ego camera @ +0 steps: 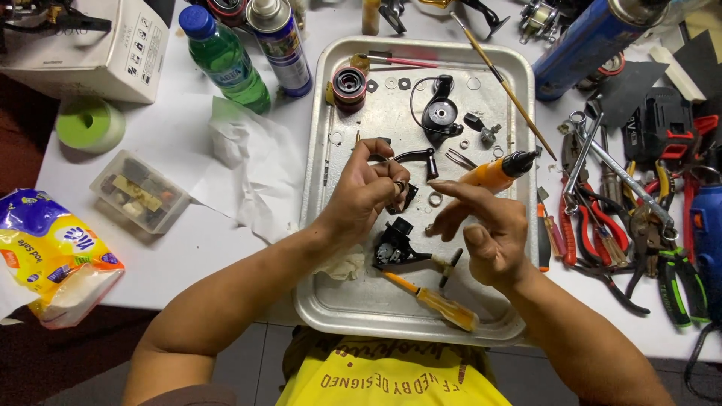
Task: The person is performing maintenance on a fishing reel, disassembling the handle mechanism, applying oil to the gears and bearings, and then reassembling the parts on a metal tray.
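Over a metal tray (316,225), my left hand (365,194) pinches a small black part with a ring (401,190) between thumb and fingers. My right hand (485,229) is beside it, fingers spread toward the part, and an orange-handled tool with a black tip (500,170) pokes out behind it; the grip itself is hidden. Below the hands lie a black reel body (394,245) and a yellow-handled screwdriver (436,301). A black rotor piece (440,114), a red-and-black spool (350,83), a crank arm (414,156) and several washers lie farther up the tray.
Pliers, wrenches and cutters (624,218) crowd the table to the right. A green bottle (224,56), a spray can (282,45), crumpled tissue (256,162), a clear parts box (141,189), a green tape roll (90,124), a white carton (98,45) and a tissue pack (56,252) sit left.
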